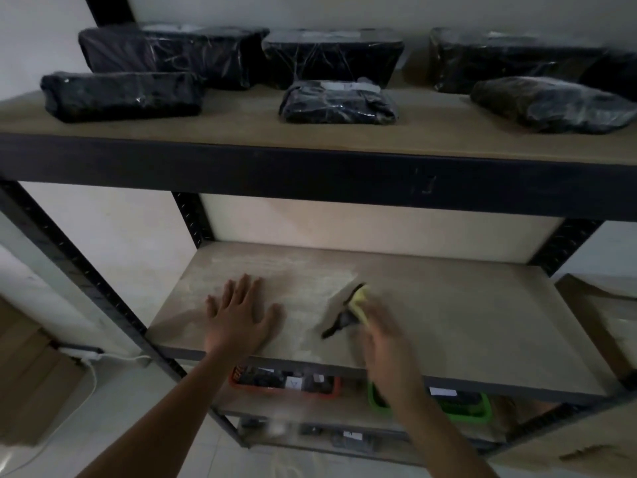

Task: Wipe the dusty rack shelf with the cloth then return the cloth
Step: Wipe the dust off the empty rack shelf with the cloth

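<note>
Cloth (359, 301) in right hand (386, 343) on shelf (465, 305)

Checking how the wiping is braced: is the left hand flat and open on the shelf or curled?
Flat and open: the left hand lies palm down with fingers spread on the shelf.

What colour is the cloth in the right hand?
Yellow; the cloth shows in the head view, held by the right hand.

Mid shelf (448, 315): dusty wood board, pale dust streaks toward back-left. On it: left hand (241, 315) flat, near front edge; yellow cloth (358, 300) just right of it, under blurred right hand (386, 336).
</note>
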